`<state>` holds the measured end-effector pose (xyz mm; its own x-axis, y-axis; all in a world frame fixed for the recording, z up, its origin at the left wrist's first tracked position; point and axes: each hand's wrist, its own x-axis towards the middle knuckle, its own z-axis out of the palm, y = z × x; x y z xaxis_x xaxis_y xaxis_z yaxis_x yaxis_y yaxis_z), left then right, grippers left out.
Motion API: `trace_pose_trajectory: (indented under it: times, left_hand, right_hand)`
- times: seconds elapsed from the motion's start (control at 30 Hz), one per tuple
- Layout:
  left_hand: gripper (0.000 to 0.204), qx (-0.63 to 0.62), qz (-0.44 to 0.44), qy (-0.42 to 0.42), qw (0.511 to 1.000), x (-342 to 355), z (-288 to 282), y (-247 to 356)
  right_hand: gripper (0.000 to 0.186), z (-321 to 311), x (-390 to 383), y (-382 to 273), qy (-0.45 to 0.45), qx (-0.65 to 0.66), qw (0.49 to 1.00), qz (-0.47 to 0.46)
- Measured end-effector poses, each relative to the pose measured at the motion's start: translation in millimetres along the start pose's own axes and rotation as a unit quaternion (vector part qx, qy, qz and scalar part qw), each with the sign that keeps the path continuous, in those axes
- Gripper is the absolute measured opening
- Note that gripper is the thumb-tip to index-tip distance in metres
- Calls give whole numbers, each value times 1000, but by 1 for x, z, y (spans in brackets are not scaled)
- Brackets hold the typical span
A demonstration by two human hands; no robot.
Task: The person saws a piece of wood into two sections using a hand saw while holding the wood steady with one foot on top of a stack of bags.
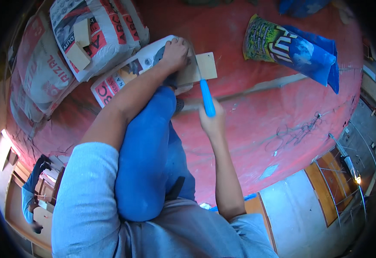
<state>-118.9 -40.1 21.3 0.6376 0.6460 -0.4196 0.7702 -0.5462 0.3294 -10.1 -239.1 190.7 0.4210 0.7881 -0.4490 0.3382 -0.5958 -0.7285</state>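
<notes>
A hand saw with a blue handle [207, 98] is in my right hand [212, 118], its thin blade pointing away from me. That blade lies across a pale, flat board [207, 66], whose right end sticks out past it. My left hand [176, 53] bears down with curled fingers at the board's left side, partly covering it. Under the board is a white printed bag [119, 81], and my bent, blue-trousered leg [147, 146] comes up close to my left forearm. The blade's teeth are too small to make out.
Full white sacks [97, 34] stand at the upper left, with small pale board pieces [79, 56] on top. A blue and green bag [291, 51] lies at the upper right on the red sheeting [248, 120]. Tangled wire [297, 133] lies right; another person [30, 193] is far left.
</notes>
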Motion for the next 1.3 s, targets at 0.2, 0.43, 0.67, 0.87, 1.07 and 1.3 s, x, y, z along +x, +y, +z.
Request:
trace_pose_trajectory:
  times: [0.2, 0.43, 0.67, 0.87, 1.07, 1.3]
  left_hand:
    - [48, -4, 3, 7, 1000, 0, 3, 2]
    - [48, -8, 12, -2, 1000, 5, -4, 17]
    - [45, -12, -3, 3, 1000, 2, 5, 11]
    - [50, -5, -5, 8, 1000, 0, 11, 3]
    - [49, -27, 2, 10, 1000, 3, 3, 5]
    - [43, -18, 2, -8, 1000, -6, -2, -8]
  right_hand:
    - [11, -113, -220, -24, -45, -71, 989, 125]
    - [15, 7, 17, 68, -12, 34, 998, -42]
    - [17, 42, 89, 19, 0, -43, 999, 10]
    - [12, -20, -47, 1, -18, -37, 998, 38]
    - [12, -91, -186, -32, -32, -53, 990, 129]
    - [10, -40, -96, 50, -52, -35, 997, 37]
